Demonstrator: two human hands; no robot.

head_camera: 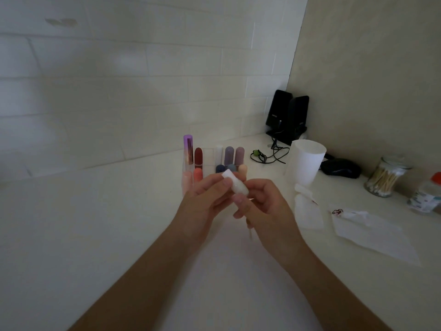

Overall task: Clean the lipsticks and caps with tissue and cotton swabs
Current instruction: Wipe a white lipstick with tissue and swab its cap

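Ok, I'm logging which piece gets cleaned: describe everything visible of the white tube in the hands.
The white tube is short, frosted and plastic-looking, flat at one end, rounded at the other. It is held above the counter, tilted, flat end up-left. The left hand grips the flat end, the right hand pinches the rounded end. Cap or whole lipstick: cannot tell.

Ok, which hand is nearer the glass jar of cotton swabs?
Right. The right hand is to the left of the glass jar of cotton swabs; the left hand is farther left again. Both grip the white frosted tube.
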